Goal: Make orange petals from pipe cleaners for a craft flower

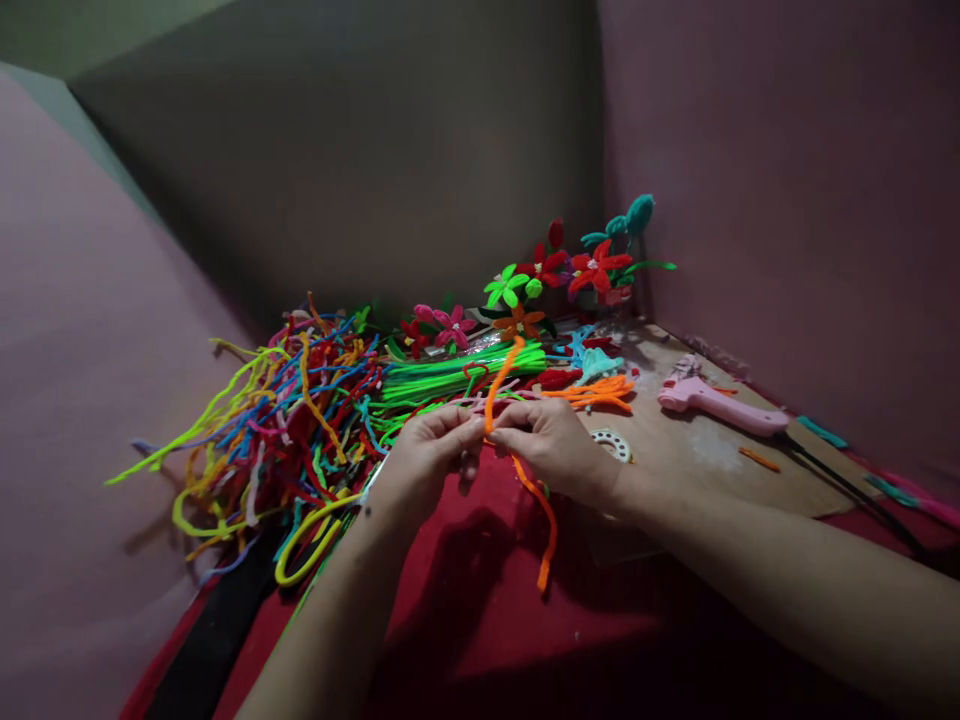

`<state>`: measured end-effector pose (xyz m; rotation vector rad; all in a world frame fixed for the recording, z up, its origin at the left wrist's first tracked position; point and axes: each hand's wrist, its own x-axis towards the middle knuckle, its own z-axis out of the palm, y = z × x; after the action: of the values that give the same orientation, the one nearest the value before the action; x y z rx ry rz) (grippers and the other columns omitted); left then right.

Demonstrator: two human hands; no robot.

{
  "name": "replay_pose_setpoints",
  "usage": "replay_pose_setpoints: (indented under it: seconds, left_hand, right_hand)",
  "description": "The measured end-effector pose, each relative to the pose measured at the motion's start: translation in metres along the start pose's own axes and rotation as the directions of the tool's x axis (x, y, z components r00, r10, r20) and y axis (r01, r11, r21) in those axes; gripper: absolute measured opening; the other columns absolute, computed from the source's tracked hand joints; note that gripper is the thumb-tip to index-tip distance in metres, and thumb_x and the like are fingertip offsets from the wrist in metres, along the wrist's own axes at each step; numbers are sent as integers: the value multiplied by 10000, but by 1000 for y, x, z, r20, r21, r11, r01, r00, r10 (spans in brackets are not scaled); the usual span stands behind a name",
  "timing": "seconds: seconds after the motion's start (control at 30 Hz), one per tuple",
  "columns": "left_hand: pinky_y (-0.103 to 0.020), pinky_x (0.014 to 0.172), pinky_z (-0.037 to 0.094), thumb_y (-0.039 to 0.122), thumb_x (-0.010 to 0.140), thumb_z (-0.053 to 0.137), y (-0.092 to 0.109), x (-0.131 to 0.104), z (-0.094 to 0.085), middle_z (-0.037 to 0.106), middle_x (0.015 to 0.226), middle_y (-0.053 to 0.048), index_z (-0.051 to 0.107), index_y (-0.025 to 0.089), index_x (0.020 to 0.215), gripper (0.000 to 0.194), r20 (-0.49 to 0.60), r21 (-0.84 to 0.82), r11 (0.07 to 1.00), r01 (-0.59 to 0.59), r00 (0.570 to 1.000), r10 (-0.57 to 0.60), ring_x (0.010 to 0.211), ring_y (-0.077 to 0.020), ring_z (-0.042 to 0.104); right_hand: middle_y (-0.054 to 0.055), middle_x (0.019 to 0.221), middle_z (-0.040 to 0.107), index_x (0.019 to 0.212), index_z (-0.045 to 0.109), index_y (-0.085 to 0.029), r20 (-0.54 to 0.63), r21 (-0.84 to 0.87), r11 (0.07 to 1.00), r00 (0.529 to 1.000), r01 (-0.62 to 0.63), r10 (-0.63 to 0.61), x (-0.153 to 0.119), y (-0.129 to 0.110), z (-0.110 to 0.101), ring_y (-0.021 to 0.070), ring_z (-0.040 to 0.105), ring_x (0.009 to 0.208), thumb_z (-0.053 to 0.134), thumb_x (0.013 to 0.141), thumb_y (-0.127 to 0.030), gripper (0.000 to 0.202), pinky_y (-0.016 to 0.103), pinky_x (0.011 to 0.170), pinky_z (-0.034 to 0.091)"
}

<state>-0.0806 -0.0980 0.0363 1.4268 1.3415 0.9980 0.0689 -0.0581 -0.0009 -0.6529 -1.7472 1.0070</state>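
An orange pipe cleaner (537, 492) is pinched between my two hands, above the red surface. One end stands up past my fingertips, and the other hangs down in a bend below my right hand. My left hand (431, 445) is closed, thumb against fingers, at the strand's middle. Right beside it, my right hand (559, 445) grips the same strand between thumb and forefinger. The spot where the fingertips meet is partly hidden. Behind the hands lie a bundle of green pipe cleaners (450, 378) and a bunch of orange ones (604, 393).
A tangled heap of coloured pipe cleaners (277, 420) spreads at left, with yellow loops (304, 560) in front. Pipe-cleaner flowers (506, 287) stand at the back. A pink glue gun (727, 408) with a black cord rests on a brown board (675, 465). Walls enclose the table.
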Motion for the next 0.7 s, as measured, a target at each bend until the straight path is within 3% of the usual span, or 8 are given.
replay_pose_setpoints:
  seconds: [0.07, 0.17, 0.2, 0.23, 0.3, 0.4, 0.53, 0.7]
  left_hand:
    - [-213, 488, 425, 281, 755, 598, -6, -10, 7, 567, 671, 5, 600, 158, 842, 150, -126, 191, 960, -207, 964, 233, 526, -84, 507]
    - [-231, 638, 466, 182, 745, 614, -16, -21, 12, 588, 919, -21, 607, 214, 958, 215, -306, 402, 793, -458, 749, 587, 730, -108, 564]
    - [-227, 624, 465, 169, 748, 609, -19, -22, 12, 580, 919, -12, 598, 225, 959, 219, -376, 405, 773, -489, 681, 628, 713, -100, 560]
    - [-218, 585, 458, 167, 751, 607, -21, -22, 10, 574, 881, -2, 590, 227, 950, 209, -428, 376, 784, -494, 658, 620, 665, -90, 548]
    - [-205, 521, 435, 187, 746, 619, -22, -19, 5, 563, 802, 11, 598, 218, 918, 176, -427, 278, 846, -454, 731, 533, 591, -79, 519]
    - [-224, 620, 460, 212, 707, 666, -16, -11, -4, 589, 884, -29, 668, 193, 829, 123, -252, 217, 884, -415, 851, 461, 774, -133, 558]
    - [-250, 673, 461, 173, 682, 684, -6, -8, -10, 606, 889, -49, 700, 189, 728, 52, -71, 137, 881, -452, 883, 464, 846, -166, 552]
    - [-222, 499, 400, 181, 700, 658, 5, -12, -11, 578, 702, -16, 644, 158, 686, 31, 103, 66, 965, -254, 964, 246, 553, -94, 505]
  right_hand:
    - [-16, 533, 530, 535, 594, -130, 42, 191, 972, 991, -135, 129, 4, -1, -3, 77, 442, 524, 580, 713, -178, 184, 216, 532, 338]
    - [-16, 514, 542, 557, 614, -121, 142, 394, 876, 960, -279, 243, 7, -1, -7, 63, 415, 486, 626, 675, -219, 154, 213, 497, 309]
    - [-12, 512, 556, 568, 618, -118, 179, 438, 843, 949, -313, 259, 8, -1, -8, 57, 402, 467, 640, 665, -234, 153, 210, 478, 293]
    - [-6, 515, 572, 575, 622, -116, 218, 470, 815, 939, -339, 266, 8, 0, -8, 51, 391, 448, 654, 653, -246, 155, 207, 457, 272]
    - [6, 530, 600, 584, 624, -114, 289, 517, 770, 923, -373, 253, 8, 0, -9, 43, 375, 419, 671, 634, -257, 159, 201, 422, 233]
    - [7, 507, 605, 568, 617, -110, 399, 536, 721, 885, -439, 242, 8, -1, -8, 34, 354, 377, 675, 602, -234, 141, 198, 392, 202]
    - [6, 463, 597, 546, 605, -109, 503, 513, 673, 822, -532, 266, 7, -2, -8, 32, 330, 337, 657, 570, -198, 106, 198, 372, 191]
    - [-7, 450, 584, 550, 613, -112, 563, 436, 718, 787, -543, 253, 6, -2, -12, 35, 320, 332, 645, 590, -200, 102, 204, 371, 198]
